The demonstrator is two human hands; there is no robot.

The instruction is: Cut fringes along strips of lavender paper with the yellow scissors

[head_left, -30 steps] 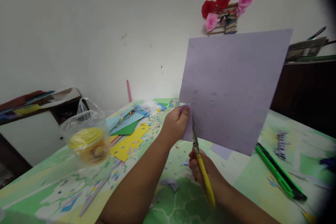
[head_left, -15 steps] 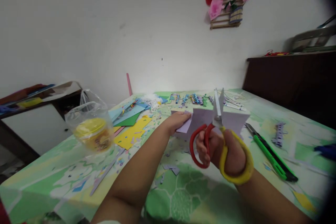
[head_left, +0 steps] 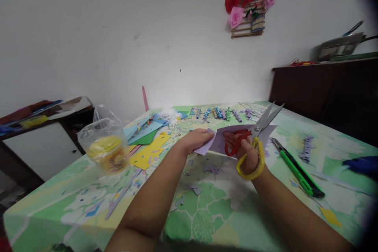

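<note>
Metal scissors, right hand gripping, have tilted rightward; left hand pinches purple paper.

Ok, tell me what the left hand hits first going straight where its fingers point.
Likely the wide purple paper sheet, just right of the light purple paper flap that the left hand pinches; depth is unclear, so the fingers might pass in front of it.

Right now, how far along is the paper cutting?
Done, it seems: cut purple paper scraps lie on the floral green-and-white tablecloth.
In hand: the left hand pinches a small purple paper piece; the right hand holds red-and-yellow-handled metal scissors, blades open.
Left: probably the larger purple sheet; how many cuts, can't tell.
</note>
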